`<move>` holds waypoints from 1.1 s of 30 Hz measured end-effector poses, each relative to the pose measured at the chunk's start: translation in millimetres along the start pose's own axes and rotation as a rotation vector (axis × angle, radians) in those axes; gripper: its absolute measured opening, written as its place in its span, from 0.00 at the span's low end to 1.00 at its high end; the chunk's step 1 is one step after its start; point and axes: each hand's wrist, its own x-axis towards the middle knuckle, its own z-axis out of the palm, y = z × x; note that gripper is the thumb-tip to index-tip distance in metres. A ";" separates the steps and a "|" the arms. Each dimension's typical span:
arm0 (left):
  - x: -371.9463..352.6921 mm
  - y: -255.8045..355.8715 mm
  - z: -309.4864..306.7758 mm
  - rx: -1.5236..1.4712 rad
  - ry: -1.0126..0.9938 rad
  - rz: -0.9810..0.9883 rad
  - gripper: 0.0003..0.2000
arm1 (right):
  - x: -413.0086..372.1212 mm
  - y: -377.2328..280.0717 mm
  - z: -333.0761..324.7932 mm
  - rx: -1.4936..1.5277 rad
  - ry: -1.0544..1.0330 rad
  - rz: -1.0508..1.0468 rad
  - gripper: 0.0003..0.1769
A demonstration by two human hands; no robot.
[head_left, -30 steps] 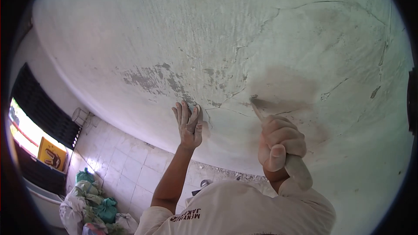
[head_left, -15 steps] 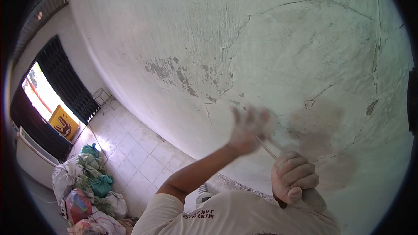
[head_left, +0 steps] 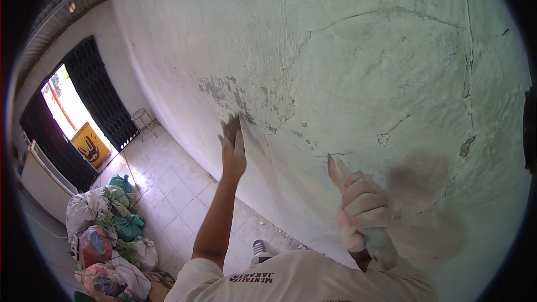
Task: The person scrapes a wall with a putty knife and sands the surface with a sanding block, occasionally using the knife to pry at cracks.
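My left hand (head_left: 234,148) reaches up to the left with its fingers stretched out, close to the wall below a patch of peeled paint (head_left: 226,94). A shaded dark area shows between the fingers and thumb. Closed in a fist, my right hand (head_left: 363,204) grips a scraper (head_left: 335,172), its flat blade pointing up and left at a thin crack in the wall. The handle is hidden inside the fist. Pale dust coats this hand and wrist. Across the whitish-green wall (head_left: 347,78) run several cracks and chipped spots.
Tied bags and sacks (head_left: 128,226) are heaped on the tiled floor (head_left: 173,190) at left. Behind them stand a yellow sign (head_left: 90,146), a stool (head_left: 144,120) and a dark folding gate (head_left: 100,95). Crumbs of debris (head_left: 282,234) lie along the wall's foot.
My left hand has swung away from the scraper, to the left and up toward the wall. The scraper has turned from edge-on to show its flat blade, and my right hand has shifted slightly left.
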 end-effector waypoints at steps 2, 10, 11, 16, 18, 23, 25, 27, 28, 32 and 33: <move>-41.9 -21.1 -3.1 -0.122 -0.041 -0.315 0.25 | -0.3 9.9 8.0 0.067 0.030 -0.076 0.15; -177.8 -84.4 -51.8 -0.219 0.175 -0.642 0.20 | 6.1 51.0 22.7 -0.161 -0.084 -0.067 0.14; -188.1 -82.6 -58.0 -0.231 0.222 -0.702 0.20 | -1.7 68.5 30.0 -0.233 0.073 -0.059 0.14; -210.7 -85.4 -71.8 -0.242 0.353 -0.772 0.18 | 0.8 56.3 35.7 -0.179 -0.066 -0.126 0.12; -210.5 -80.7 -70.2 -0.241 0.404 -0.773 0.18 | -4.9 55.5 36.1 -0.147 -0.033 -0.224 0.12; -206.5 -81.0 -67.8 -0.269 0.399 -0.759 0.19 | 5.6 65.7 32.9 -0.246 -0.078 -0.077 0.13; -203.8 -82.2 -65.8 -0.278 0.400 -0.762 0.19 | 2.3 54.3 33.1 -0.180 -0.049 -0.152 0.13; -205.3 -82.6 -63.9 -0.278 0.385 -0.777 0.19 | 8.6 67.5 41.0 -0.281 -0.058 -0.156 0.14; -205.8 -82.5 -62.3 -0.272 0.375 -0.787 0.19 | 10.8 71.6 44.7 -0.333 -0.061 -0.159 0.14; -203.6 -83.8 -56.8 -0.285 0.331 -0.779 0.19 | 8.7 65.1 45.7 -0.265 -0.103 -0.126 0.14; -204.2 -87.9 -55.6 -0.298 0.316 -0.776 0.19 | 10.3 63.8 42.4 -0.276 -0.095 -0.148 0.14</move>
